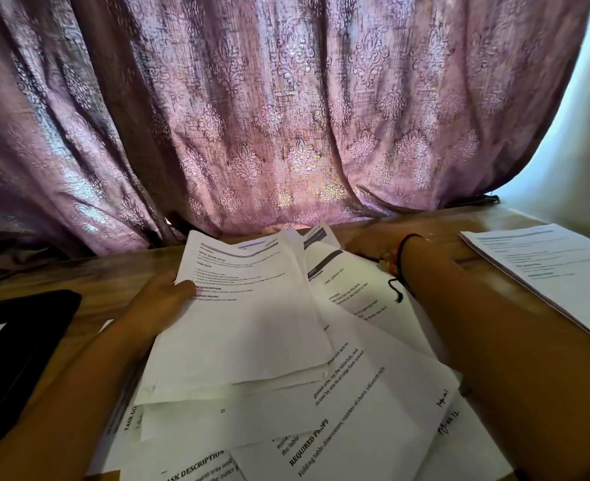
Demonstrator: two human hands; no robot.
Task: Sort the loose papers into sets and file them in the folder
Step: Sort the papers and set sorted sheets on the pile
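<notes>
Two bare hands are over a wooden table (113,269). The left hand (163,300), at 8 o'clock from frame centre, grips a bundle of printed sheets (251,324) by its left edge, thumb curled over the top page and the other fingers hidden underneath. The bundle is tilted up off the table, with its headings readable on top. Under and around it, from 6 to 4 o'clock, lie the loose papers (373,411), fanned and overlapping at different angles, with text running several ways. The right hand (370,246) reaches forward at 3 o'clock, low on the table near the far edge, just beside the far right corner of the spread. It is blurred, so I cannot tell how open the fingers are or whether it has hold of anything. A black thread bracelet (399,258) with beads sits on that wrist, its loose end hanging over the papers. A separate paper stack (543,269) lies flat at 3 o'clock near the right frame edge, apart from the main spread. The black folder (22,341) lies flat at 9 o'clock, left of the left forearm, touched by neither hand. A purple patterned curtain (251,116) fills 10 to 2 o'clock behind the table, with a pale wall (581,133) at far right.
</notes>
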